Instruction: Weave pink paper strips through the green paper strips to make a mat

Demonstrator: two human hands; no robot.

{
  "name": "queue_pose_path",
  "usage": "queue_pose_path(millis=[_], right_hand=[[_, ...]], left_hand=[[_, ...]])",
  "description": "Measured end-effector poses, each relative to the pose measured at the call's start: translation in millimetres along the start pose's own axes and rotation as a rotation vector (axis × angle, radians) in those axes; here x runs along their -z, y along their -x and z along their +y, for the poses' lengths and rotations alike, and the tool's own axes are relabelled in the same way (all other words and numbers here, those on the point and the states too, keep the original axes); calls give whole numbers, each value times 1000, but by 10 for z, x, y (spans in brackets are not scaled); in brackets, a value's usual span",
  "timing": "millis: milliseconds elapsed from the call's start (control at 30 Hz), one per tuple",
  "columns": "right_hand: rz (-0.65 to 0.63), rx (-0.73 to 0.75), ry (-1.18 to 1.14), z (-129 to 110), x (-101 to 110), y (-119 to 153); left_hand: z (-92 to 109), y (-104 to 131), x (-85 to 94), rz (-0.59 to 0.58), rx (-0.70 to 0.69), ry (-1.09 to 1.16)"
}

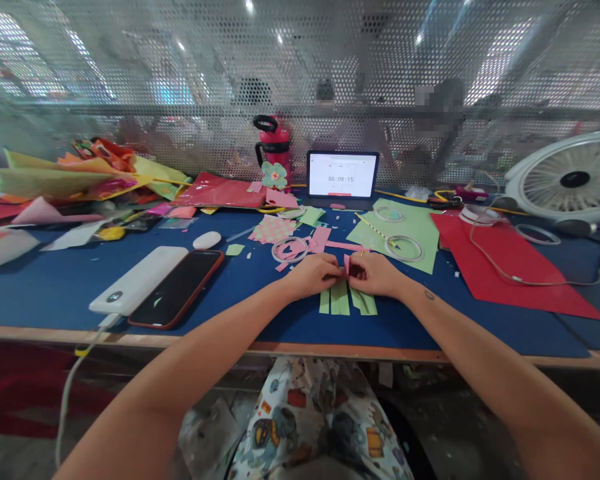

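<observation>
Both hands meet above green paper strips [339, 300] near the table's front edge. My left hand [316, 275] is closed, its fingertips pinched at the top of the strips. Opposite it, my right hand [375, 273] is closed on a small upright pink paper strip [347, 265]. The green strips hang toward me side by side, with gaps between some. Behind my hands lie pink paper pieces [321, 239] and a ring of tape [290, 249]. A woven pink and green paper piece [274, 229] is just beyond.
A phone [177, 289] and white power bank [139, 280] lie left. Green paper [420, 227], red paper [510, 267] and a fan [573, 177] are right. A tablet [342, 175] and pink bottle [275, 150] stand behind. Colored papers [80, 177] pile up far left.
</observation>
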State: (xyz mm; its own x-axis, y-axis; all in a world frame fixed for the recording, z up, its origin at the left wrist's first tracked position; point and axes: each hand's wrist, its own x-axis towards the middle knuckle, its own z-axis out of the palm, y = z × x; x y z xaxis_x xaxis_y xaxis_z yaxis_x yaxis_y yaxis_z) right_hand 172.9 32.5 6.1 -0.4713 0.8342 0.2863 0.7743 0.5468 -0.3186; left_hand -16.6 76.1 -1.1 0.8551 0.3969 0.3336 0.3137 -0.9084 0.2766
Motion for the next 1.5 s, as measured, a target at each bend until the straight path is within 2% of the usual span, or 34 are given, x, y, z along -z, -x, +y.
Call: queue_pose_path(millis=[367, 733, 1133, 1500], right_hand=[[-5, 2, 27, 12, 6, 7], [-25, -4, 23, 17, 21, 9], [6, 26, 52, 61, -8, 4], [-33, -11, 43, 24, 29, -3]], left_hand=[[2, -25, 7, -35, -32, -46], [-35, -18, -13, 30, -74, -13], [3, -61, 16, -7, -318, -324], [-2, -53, 20, -29, -252, -303]])
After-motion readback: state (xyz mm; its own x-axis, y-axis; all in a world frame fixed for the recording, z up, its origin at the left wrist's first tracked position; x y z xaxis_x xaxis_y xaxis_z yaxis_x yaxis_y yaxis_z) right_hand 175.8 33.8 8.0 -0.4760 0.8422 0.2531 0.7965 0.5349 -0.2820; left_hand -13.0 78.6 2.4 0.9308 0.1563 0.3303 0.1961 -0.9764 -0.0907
